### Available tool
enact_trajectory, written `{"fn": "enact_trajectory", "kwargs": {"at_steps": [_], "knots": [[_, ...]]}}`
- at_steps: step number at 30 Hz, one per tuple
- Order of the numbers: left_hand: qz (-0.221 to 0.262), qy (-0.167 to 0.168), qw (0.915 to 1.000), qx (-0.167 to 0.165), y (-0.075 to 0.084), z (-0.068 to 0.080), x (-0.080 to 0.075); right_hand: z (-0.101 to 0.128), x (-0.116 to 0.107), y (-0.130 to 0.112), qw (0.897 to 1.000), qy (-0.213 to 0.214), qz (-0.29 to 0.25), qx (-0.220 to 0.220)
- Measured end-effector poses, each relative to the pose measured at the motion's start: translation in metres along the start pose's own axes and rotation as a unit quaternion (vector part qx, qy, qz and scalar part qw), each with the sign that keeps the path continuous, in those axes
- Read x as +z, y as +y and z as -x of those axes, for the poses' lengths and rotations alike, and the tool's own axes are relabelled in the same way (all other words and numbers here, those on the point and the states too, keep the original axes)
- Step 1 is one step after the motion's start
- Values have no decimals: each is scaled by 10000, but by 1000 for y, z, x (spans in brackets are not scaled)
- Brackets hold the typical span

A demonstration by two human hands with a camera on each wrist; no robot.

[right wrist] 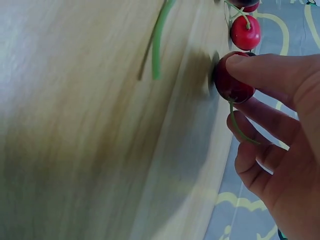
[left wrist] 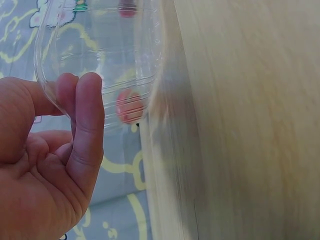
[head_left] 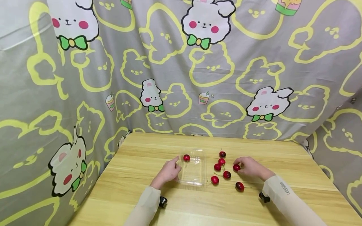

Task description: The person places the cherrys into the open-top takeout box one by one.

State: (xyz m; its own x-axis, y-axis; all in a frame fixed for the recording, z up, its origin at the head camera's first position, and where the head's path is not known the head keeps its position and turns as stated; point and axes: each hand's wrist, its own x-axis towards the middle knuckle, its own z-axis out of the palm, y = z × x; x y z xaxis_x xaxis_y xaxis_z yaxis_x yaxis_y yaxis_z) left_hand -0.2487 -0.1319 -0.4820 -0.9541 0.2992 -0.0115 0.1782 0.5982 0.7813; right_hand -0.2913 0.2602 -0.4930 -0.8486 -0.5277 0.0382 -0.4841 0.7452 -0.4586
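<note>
We see our right hand (head_left: 251, 167) pinching a glossy round red cherry (head_left: 236, 167) on the pale woodgrain table (head_left: 282, 163). Our left hand (head_left: 169, 172) grips the ribbed clear plastic tray (head_left: 195, 175), well apart from that cherry, with five more cherries (head_left: 222, 169) between.

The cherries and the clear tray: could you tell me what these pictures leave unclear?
- Right wrist view: the pinched cherry is partly covered by right hand fingers; a higher cherry is cut by the top edge.
- Left wrist view: the clear plastic tray is cut off at the top; the cherry inside is blurred.
</note>
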Motion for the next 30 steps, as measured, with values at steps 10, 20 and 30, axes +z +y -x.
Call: {"fn": "enact_trajectory", "kwargs": {"at_steps": [10,20,30], "knots": [[8,27,10000,39,0,0,-1,0,-11,-5,9995,308,-65,-4],[103,59,9999,-90,-3,-1,0,-4,-20,-22,9982,474,104,-359],[114,110,9998,-125,-3,-1,1,-13,-24,-43,9981,410,-60,-452]]}}
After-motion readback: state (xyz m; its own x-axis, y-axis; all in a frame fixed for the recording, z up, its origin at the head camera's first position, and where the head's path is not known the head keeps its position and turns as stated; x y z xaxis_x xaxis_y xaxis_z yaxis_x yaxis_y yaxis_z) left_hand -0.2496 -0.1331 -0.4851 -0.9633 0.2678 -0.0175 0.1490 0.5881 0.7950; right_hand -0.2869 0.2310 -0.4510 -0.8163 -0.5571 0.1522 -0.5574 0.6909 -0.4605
